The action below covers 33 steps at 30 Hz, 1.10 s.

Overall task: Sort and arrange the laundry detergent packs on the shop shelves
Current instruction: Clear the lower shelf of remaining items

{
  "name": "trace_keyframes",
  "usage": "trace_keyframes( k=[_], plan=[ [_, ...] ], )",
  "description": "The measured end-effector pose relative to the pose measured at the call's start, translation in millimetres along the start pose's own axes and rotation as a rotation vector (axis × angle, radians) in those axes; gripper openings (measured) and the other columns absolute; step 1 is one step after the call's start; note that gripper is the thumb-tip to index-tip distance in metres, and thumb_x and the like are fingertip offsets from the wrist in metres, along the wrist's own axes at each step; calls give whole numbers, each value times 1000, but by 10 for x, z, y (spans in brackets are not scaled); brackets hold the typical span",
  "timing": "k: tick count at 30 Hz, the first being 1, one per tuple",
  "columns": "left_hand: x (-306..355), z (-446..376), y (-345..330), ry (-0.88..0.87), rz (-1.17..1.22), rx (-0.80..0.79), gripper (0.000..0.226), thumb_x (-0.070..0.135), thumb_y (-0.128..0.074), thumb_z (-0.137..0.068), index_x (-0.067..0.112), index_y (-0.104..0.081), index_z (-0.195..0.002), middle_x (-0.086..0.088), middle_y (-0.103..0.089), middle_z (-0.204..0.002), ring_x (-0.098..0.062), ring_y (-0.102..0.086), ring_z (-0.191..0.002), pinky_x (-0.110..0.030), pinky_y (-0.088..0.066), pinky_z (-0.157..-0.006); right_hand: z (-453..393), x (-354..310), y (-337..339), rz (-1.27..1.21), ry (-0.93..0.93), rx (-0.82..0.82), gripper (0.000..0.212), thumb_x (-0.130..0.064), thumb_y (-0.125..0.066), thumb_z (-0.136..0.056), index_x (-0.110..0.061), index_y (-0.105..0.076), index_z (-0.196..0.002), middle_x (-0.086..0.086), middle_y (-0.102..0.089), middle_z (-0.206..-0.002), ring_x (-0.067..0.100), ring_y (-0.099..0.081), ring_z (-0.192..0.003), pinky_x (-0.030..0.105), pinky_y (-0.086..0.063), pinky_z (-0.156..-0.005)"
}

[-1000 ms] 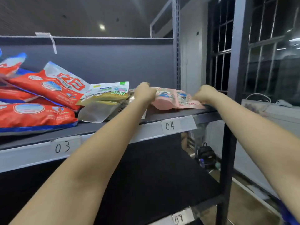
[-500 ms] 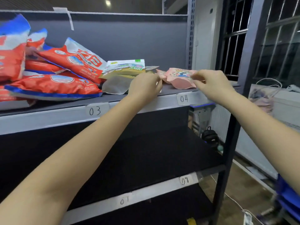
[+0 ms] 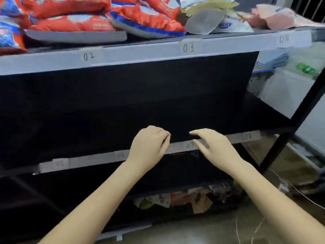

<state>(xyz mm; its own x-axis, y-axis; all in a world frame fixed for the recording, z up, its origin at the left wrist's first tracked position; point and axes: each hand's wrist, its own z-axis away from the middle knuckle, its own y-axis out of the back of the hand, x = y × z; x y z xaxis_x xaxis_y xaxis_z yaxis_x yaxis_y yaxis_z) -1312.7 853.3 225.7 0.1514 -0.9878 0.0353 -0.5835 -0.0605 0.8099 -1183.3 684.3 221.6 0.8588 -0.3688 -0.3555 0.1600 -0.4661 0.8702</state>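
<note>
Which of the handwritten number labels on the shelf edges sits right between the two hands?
The 07 label on the middle shelf's front strip, in the gap between the left hand and right hand. Labels 02 and 03 sit on the upper shelf's edge.

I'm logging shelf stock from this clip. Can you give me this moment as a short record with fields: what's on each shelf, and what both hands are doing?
top shelf: red packs, white pack, pink pack
middle shelf: dark, nothing visible on it
bottom shelf: mixed packs, blurred
left hand: holds nothing, fingers loosely curled, at middle shelf edge
right hand: holds nothing, fingers extended, at middle shelf edge
edge labels: 02, 03 readable on top shelf
</note>
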Motion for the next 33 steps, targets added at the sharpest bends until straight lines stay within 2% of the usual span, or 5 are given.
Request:
trace_keyframes(
  k=[5, 13, 18, 26, 33],
  plan=[
    [-355, 849, -360, 185, 126, -285, 25, 24, -48, -96, 16, -72, -94, 4, -71, -93, -17, -62, -92, -36, -51, -80, 213, -140, -951, -25, -36, -240, 34, -26, -48, -98, -19, -54, -130, -5, -57, -129, 11, -49, -124, 20, -35, -101],
    [-1015, 1562, -1200, 414, 81, -516, 32, 24, -41, -97, 15, -71, -95, 1, -70, -92, -18, -60, -93, -37, -50, -80, -16, 71, -1971, 11, -101, -526, 34, -23, -47, -98, -16, -54, -130, 0, -57, -131, 16, -52, -122, 25, -38, -99],
    [-1427, 1752, -1761, 444, -17, -591, 34, 27, -37, -99, 16, -68, -111, -2, -69, -100, -21, -59, -96, -36, -49, -80, -299, 275, -2688, 43, -50, -612, 35, -24, -47, -98, -15, -54, -130, 4, -57, -132, 20, -53, -121, 28, -39, -98],
    [-2345, 1849, -2692, 697, 40, -691, 32, 29, -38, -100, 18, -62, -118, -5, -62, -115, -25, -59, -101, -29, -43, -71, -723, 388, -3986, -21, -195, -561, 34, -26, -41, -100, -23, -52, -132, 2, -51, -138, 24, -51, -122, 28, -41, -94],
    [-3241, 2039, -3477, 534, -2, -573, 30, 26, -41, -99, 10, -66, -103, -8, -66, -98, -25, -61, -87, -29, -41, -62, -1265, 357, -5049, -58, -190, -344, 32, -19, -51, -96, -11, -59, -126, 8, -59, -129, 25, -55, -118, 32, -43, -97]
  ],
)
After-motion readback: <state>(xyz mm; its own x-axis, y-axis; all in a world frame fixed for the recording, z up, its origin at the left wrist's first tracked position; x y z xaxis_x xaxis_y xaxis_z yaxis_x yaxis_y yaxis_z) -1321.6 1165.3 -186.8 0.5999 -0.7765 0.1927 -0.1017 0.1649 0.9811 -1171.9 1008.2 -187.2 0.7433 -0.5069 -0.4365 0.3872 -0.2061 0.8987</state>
